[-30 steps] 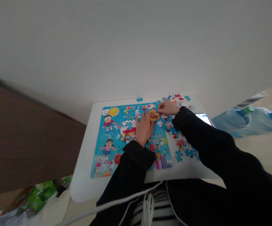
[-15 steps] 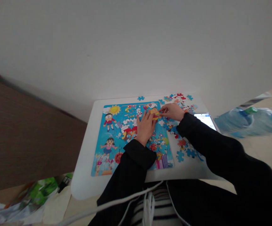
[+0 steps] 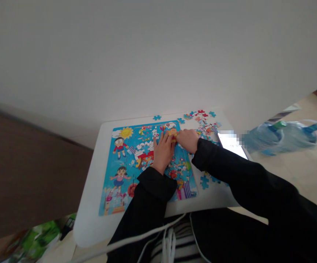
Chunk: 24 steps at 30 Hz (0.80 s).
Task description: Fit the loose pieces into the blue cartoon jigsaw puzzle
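Observation:
A colourful cartoon jigsaw puzzle [image 3: 125, 160] lies on a small white table [image 3: 92, 204]. My left hand [image 3: 162, 149] rests flat on the puzzle's upper middle, fingers stretched out. My right hand [image 3: 187, 140] sits just to its right, fingers curled down onto a yellow-orange puzzle piece [image 3: 172, 134] near the puzzle's top right. A heap of loose puzzle pieces [image 3: 203, 122] lies on the table right of the puzzle, and a single blue piece [image 3: 156, 117] lies above the puzzle's top edge.
A phone with a lit screen [image 3: 232, 146] lies at the table's right edge. Large blue water bottles [image 3: 281, 137] lie on the floor to the right. A brown surface [image 3: 23, 171] stands to the left, green packaging [image 3: 34, 243] below it. White cables [image 3: 169, 237] cross my lap.
My right hand has drawn back from the loose pieces toward my left hand and now presses on the yellow-orange piece. The view has shifted slightly, so the table sits further left.

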Each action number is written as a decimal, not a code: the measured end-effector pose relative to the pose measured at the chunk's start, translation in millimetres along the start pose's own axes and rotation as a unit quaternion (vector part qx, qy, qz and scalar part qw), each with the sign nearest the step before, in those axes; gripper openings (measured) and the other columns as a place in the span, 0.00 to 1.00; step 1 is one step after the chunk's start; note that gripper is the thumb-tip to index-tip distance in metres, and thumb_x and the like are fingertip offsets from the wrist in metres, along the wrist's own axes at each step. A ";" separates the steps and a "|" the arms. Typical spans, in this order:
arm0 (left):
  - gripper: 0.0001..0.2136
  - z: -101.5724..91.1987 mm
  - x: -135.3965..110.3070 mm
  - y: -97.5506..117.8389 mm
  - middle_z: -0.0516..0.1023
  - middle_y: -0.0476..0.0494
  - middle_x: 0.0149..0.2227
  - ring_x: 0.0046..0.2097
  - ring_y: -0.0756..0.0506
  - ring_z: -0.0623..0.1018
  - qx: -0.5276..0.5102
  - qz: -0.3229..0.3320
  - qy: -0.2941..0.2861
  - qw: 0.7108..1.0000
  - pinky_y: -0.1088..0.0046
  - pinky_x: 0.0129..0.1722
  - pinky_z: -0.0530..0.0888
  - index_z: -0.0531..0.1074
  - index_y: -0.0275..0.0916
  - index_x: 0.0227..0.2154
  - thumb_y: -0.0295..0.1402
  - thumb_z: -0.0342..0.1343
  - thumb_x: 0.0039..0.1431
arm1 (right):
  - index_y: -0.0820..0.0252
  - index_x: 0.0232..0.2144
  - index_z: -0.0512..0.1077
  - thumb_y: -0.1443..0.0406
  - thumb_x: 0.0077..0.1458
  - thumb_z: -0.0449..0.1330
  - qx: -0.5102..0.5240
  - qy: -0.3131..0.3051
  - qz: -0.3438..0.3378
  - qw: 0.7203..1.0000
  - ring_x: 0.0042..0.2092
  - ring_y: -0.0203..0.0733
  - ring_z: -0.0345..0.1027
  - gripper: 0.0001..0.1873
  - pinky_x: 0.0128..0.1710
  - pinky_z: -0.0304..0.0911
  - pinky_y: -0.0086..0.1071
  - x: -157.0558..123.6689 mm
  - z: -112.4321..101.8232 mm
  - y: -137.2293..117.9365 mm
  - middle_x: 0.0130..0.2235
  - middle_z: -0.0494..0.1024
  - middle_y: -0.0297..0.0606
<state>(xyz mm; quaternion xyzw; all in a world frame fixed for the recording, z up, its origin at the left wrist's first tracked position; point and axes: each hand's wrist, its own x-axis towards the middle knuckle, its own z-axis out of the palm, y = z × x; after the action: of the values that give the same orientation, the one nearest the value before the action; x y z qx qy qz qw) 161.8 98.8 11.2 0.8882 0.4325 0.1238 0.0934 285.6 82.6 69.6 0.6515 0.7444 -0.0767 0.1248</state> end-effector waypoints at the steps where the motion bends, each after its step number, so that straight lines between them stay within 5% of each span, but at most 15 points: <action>1: 0.17 -0.1 0.2 -0.2 0.59 0.43 0.61 0.63 0.41 0.54 0.003 0.002 0.000 1.000 0.49 0.59 0.52 0.60 0.41 0.54 0.34 0.37 0.65 | 0.69 0.38 0.73 0.72 0.58 0.40 -0.002 0.007 0.006 1.000 0.44 0.54 0.69 0.21 0.36 0.62 0.40 -0.1 -0.5 -0.5 0.40 0.74 0.59; 9: 0.18 0.4 2.2 -2.3 0.57 0.44 0.61 0.63 0.39 0.54 0.022 0.010 -0.016 1.000 0.49 0.59 0.53 0.60 0.42 0.55 0.34 0.38 0.64 | 0.60 0.39 0.73 0.57 0.61 0.39 0.008 0.061 0.054 0.997 0.42 0.47 0.70 0.24 0.34 0.62 0.34 -5.0 7.7 19.5 0.40 0.76 0.48; 15: 0.18 0.6 0.9 -2.1 0.57 0.43 0.61 0.63 0.39 0.54 0.042 0.021 -0.012 0.999 0.49 0.58 0.55 0.60 0.42 0.55 0.34 0.37 0.64 | 0.56 0.41 0.72 0.58 0.60 0.41 0.021 0.064 0.047 0.997 0.43 0.45 0.68 0.21 0.33 0.61 0.32 -8.8 4.7 25.6 0.41 0.76 0.43; 24: 0.19 2.4 1.3 -2.5 0.58 0.42 0.61 0.63 0.39 0.53 0.039 0.019 -0.010 0.999 0.48 0.58 0.54 0.60 0.41 0.55 0.34 0.36 0.64 | 0.56 0.43 0.73 0.59 0.56 0.50 0.014 0.049 0.210 0.976 0.46 0.47 0.68 0.18 0.38 0.62 0.35 -28.3 -13.9 130.0 0.45 0.76 0.43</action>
<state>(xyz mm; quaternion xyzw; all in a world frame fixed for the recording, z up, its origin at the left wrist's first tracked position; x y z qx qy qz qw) 161.4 101.2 8.4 0.9006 0.4187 0.1000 0.0604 416.3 77.7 97.3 0.7976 0.5954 -0.0274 0.0927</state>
